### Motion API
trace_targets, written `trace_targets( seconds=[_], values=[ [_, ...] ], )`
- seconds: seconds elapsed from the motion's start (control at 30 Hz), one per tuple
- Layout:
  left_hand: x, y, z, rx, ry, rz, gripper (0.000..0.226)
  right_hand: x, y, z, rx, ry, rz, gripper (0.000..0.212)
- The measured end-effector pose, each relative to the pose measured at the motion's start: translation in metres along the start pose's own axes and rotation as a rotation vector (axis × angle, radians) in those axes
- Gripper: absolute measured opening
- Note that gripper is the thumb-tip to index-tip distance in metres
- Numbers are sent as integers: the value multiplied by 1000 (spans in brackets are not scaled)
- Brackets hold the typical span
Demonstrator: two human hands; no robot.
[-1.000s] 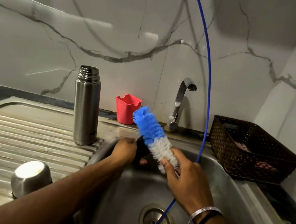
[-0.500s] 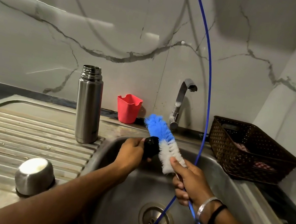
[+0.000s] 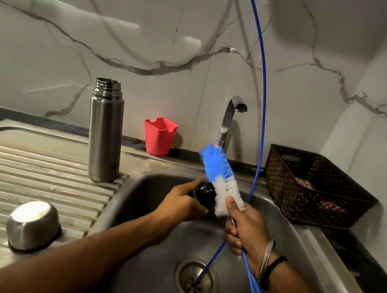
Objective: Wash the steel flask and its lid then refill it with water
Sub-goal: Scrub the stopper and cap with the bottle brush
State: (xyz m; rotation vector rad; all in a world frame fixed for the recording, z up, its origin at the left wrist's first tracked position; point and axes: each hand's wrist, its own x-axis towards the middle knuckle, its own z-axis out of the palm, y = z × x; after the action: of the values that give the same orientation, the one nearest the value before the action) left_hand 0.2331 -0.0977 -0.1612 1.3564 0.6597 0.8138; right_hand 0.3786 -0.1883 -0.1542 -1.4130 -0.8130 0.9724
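Observation:
The open steel flask (image 3: 105,132) stands upright on the drainboard beside the sink. Its steel cup lid (image 3: 33,224) lies upside down on the drainboard at the front left. Over the sink basin my left hand (image 3: 179,206) grips a black stopper (image 3: 204,193). My right hand (image 3: 245,226) holds a bottle brush (image 3: 218,173) with blue and white bristles by its blue handle. The white bristles press against the stopper.
The steel sink (image 3: 311,243) has a drain (image 3: 195,279) with a thin blue hose (image 3: 265,86) running down into it. A tap (image 3: 230,116) stands behind. A red plastic cup (image 3: 159,136) sits at the wall, a brown woven basket (image 3: 312,188) on the right.
The brush has shifted right and tilted more upright, with its white bristles now against the stopper. My right hand slid lower along the handle.

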Motion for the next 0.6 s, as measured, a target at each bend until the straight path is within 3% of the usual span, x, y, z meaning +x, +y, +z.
trace_targets(
  seconds=[0.07,0.17,0.27,0.33,0.47,0.6],
  values=[
    [-1,-2,0,77,-27,10,56,4,2,1,-132,23,-94,28],
    [-3,-7,-2,15,111,-3,48,6,-1,7,-288,6,-248,28],
    [1,-6,-12,61,257,6,50,5,-3,9,-472,-52,-301,68],
    [2,0,-22,184,321,65,52,4,-2,8,-600,-9,-389,74],
    [-3,30,-42,470,389,176,51,12,-1,-1,-676,222,-618,63],
    [-34,58,-68,687,292,183,57,18,8,-16,-688,242,-441,14]
  ],
)
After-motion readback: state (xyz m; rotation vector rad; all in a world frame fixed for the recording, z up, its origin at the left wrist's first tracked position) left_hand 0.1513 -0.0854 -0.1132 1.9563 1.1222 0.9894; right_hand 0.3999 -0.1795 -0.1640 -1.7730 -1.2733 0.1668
